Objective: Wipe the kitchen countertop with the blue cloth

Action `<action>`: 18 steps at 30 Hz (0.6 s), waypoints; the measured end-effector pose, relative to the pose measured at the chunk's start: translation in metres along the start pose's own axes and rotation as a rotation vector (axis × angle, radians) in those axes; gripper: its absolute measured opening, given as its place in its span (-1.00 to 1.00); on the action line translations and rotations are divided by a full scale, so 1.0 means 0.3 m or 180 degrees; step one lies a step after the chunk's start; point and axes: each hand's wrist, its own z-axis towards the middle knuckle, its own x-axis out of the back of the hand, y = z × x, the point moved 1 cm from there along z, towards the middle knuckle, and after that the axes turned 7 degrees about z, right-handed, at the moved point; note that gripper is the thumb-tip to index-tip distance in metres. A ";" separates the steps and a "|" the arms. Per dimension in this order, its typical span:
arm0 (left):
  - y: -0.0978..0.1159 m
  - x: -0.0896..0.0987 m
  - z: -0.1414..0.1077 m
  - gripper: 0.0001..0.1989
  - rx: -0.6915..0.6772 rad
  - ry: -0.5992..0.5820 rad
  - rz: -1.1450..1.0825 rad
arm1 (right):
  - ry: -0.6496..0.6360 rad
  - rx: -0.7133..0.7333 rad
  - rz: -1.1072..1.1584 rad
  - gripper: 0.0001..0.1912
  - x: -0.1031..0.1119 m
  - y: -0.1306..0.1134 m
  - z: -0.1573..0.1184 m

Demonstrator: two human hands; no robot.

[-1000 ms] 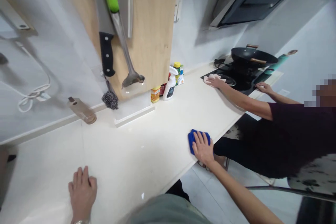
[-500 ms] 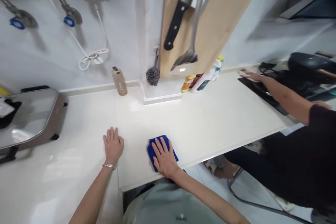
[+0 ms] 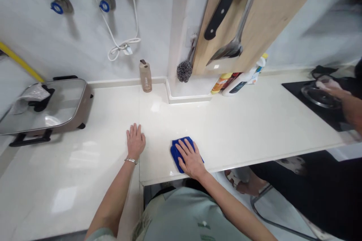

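My right hand (image 3: 192, 160) lies flat with spread fingers on a folded blue cloth (image 3: 175, 150), pressing it against the white countertop (image 3: 240, 128) near its front edge. The cloth's far and left parts show past the fingers. To the left, my left hand (image 3: 136, 141), with a silver bracelet (image 3: 131, 160) at the wrist, rests palm down beside the counter seam. Its fingers are stretched out and nothing is in them. A beige bottle (image 3: 145, 77) stands upright by the wall, beyond my left hand.
At left sits an electric pan (image 3: 68, 113) with a glass lid. A wire scrubber (image 3: 184, 71), a wooden board (image 3: 266, 19) and a knife (image 3: 223, 7) hang on the wall above several cleaning bottles (image 3: 237, 84). At right, another person's hand (image 3: 333, 89) is over a black cooktop (image 3: 299, 96).
The view has swung left, so things appear further right. Both my hands and the cloth keep about the same place on the counter. The other person's hand has moved right across the cooktop.
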 end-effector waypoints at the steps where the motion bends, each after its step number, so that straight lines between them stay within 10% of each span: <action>1: -0.001 0.003 -0.001 -0.46 0.0006 -0.0028 0.0000 | 0.0019 -0.0049 -0.0105 -0.38 0.004 0.024 -0.026; 10: -0.143 0.080 -0.142 -0.46 -0.0404 -0.0353 0.0222 | 0.0343 -0.0739 -0.0843 -0.37 0.000 0.259 -0.184; 18: -0.165 0.124 -0.236 -0.45 -0.0120 -0.0065 0.0318 | -0.0334 0.0054 -0.0419 -0.30 -0.012 0.000 -0.067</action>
